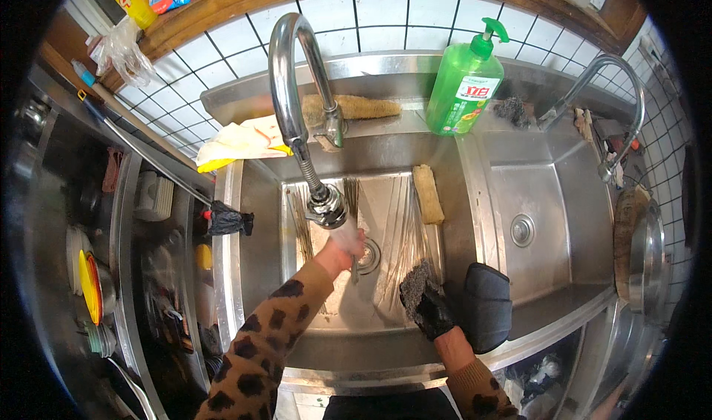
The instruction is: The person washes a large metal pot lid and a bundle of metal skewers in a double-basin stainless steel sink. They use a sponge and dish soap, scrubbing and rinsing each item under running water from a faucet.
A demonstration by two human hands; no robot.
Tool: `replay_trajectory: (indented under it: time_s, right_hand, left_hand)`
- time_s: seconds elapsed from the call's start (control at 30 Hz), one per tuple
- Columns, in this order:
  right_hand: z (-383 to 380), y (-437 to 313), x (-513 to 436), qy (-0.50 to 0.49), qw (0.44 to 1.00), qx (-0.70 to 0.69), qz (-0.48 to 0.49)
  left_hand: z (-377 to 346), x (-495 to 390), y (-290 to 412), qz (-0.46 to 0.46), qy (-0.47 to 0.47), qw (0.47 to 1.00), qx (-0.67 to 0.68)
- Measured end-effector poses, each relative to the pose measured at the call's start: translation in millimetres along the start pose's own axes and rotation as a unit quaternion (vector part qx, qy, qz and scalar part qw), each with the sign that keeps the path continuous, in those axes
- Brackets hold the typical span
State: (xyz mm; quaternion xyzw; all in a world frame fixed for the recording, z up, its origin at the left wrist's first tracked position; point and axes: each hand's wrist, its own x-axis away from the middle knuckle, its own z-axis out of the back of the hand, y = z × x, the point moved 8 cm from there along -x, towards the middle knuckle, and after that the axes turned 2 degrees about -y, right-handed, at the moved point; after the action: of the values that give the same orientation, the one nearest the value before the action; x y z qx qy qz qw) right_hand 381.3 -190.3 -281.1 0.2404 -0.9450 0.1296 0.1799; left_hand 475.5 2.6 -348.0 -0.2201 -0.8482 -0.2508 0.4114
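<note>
My bare left hand (346,251) is in the left steel sink basin (345,320), under the water stream from a chrome gooseneck faucet (281,69). It grips a bundle of thin metal skewers (351,193), whose ends show above and below the fist. My right hand (434,313) wears a black glove and holds a grey steel-wool scrubber (414,287) near the basin's right front. Beside it, a fan of loose skewers (405,225) lies on the basin floor. More skewers (302,225) lie along the left side. A loofah piece (428,194) leans at the right wall.
Right of my glove, a black padded object (487,308) sits over the divider. A green pump bottle of dish soap (464,89), another loofah (367,107) and steel wool (512,112) stand behind. A second basin (531,197) lies right. Long handles (150,144) and shelves are left.
</note>
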Motion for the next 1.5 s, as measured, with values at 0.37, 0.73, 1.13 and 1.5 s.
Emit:
replay_trajectory:
  time_s: [0.37,0.73,1.13,1.5]
  right_hand:
    - [2.7,14.1,-14.6,0.032,0.998,0.005,-0.057]
    - [-1.0,25.0,-9.6,-0.014,0.996,-0.070,-0.054]
    - [-28.2,12.2,-15.2,0.030,0.975,0.195,0.104]
    - [-76.2,20.0,-16.5,0.041,0.898,0.394,0.190]
  left_hand:
    - [54.8,143.3,-61.2,-0.007,0.060,0.974,-0.220]
    - [32.7,202.5,-80.6,-0.023,0.041,0.977,-0.207]
    - [-28.9,163.0,-95.7,-0.171,-0.057,0.900,-0.398]
    - [-41.1,187.5,-87.3,-0.257,-0.062,0.672,-0.692]
